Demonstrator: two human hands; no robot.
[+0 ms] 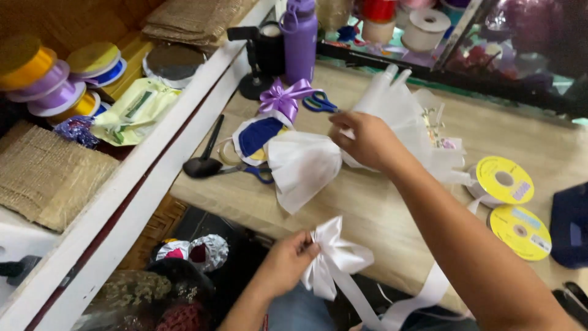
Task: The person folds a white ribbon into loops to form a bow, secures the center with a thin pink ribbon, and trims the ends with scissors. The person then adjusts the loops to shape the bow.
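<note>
A white satin ribbon bow (335, 257) is being pinched at its knot by the fingers (309, 248) of the left hand (285, 263) in the lower middle of the frame, just off the near edge of the pale wooden worktop (367, 202), with its long tails being left to trail down towards the lower right. A white fabric-wrapped bundle (306, 162) is being gripped at its gathered middle by the closed fingers of the right hand (367, 141) in the centre of the frame, its flared skirt being spread to the lower left and its upper part being laid towards the upper right. Just beyond it, a purple satin bow (283, 98), blue-handled scissors (318, 102) and a purple drinking bottle (300, 40) are being kept at the upper middle. Two yellow ribbon spools (511, 202) are being kept at the right, with white ribbon running from the upper one. In the upper left, reels of yellow and purple ribbon (52, 76) are being stored on a shelf beside woven burlap sheets (46, 178).
</note>
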